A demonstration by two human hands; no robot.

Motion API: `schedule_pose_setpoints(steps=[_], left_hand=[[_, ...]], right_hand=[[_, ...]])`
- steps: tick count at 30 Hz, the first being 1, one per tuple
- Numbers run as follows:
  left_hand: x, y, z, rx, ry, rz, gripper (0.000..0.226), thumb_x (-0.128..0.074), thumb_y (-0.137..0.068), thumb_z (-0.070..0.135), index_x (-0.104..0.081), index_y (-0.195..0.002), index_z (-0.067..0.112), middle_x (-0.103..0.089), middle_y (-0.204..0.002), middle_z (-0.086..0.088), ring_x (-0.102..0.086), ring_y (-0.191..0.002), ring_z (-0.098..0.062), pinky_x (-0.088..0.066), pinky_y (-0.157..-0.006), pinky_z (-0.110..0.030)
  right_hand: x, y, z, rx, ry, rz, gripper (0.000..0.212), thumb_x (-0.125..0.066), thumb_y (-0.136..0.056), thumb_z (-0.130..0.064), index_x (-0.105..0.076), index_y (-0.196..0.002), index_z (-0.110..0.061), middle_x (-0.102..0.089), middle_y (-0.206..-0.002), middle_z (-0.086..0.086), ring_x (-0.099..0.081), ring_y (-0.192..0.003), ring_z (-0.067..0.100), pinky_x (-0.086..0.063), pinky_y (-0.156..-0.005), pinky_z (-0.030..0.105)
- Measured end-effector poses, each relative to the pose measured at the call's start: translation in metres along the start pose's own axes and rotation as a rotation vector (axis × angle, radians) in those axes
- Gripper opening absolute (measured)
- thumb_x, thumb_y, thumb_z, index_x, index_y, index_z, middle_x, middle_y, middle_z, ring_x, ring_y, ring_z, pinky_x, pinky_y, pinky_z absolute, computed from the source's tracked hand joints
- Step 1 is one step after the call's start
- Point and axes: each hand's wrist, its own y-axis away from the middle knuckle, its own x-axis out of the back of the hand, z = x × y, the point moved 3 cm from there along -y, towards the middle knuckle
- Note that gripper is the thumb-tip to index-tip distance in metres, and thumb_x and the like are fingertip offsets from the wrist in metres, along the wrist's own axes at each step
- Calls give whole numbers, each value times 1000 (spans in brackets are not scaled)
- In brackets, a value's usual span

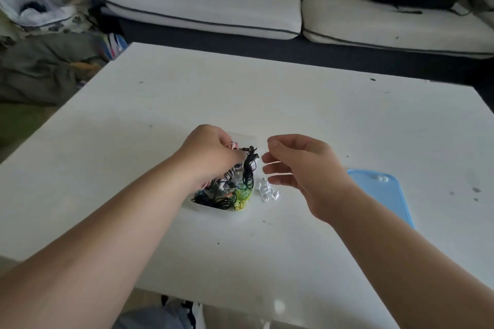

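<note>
White table: blue lid beside cords

the left hand pinches a black cord lifted from a tangle of coloured cords in a clear container on the white table. the right hand hovers beside it, fingers loosely spread, above a small white cord bundle. a blue lid lies to the right.

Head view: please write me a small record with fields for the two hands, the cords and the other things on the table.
left hand: pinches the black cord above the clear box
right hand: open, holds nothing, beside the black cord
clear box: holds tangled cords of many colours
white cords: small heap on the table, right of the clear box
blue lid: flat on the table, partly hidden by the right forearm
</note>
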Motion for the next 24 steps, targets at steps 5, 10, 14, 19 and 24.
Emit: schedule_pose_setpoints(steps=[5,10,14,19,24], left_hand=[[-15,-13,-3,-53,-142,-27,23,-77,-68,22,-59,-78,10,-64,-81,-11,-51,-66,-23,-38,-63,-31],[-6,-12,-1,-191,-387,40,24,-74,-81,31,-52,-91,31,-59,-93,-1,-53,-80,-27,-47,-78,-32],[-1,-2,1,-285,-548,153,19,-69,-89,26,-71,-108,28,-65,-113,6,-62,-104,-23,-55,-89,-38],[-14,-5,-7,-272,-661,56,34,-63,-87,8,-75,-105,34,-69,-113,5,-64,-104,-25,-54,-84,-36],[-30,20,30,-530,-827,179,14,-58,-91,9,-67,-94,19,-58,-102,2,-55,-101,-26,-43,-67,-34]], right_hand=[[-5,-9,1,5,34,12,10,-69,-97,-16,-74,-103,-10,-76,-82,7,-72,-72,18,-63,-78,43],[1,-11,0,7,50,27,10,-68,-97,-18,-74,-101,-12,-77,-82,6,-72,-71,17,-63,-78,42],[4,-10,0,8,70,34,10,-67,-97,-18,-74,-99,-12,-77,-82,6,-71,-69,17,-63,-78,43],[12,-7,5,12,172,49,10,-65,-95,-18,-74,-95,-13,-77,-81,6,-70,-67,16,-63,-77,42],[31,-2,11,-4,289,49,12,-63,-94,-16,-74,-93,-11,-78,-87,9,-70,-68,16,-62,-74,38]])
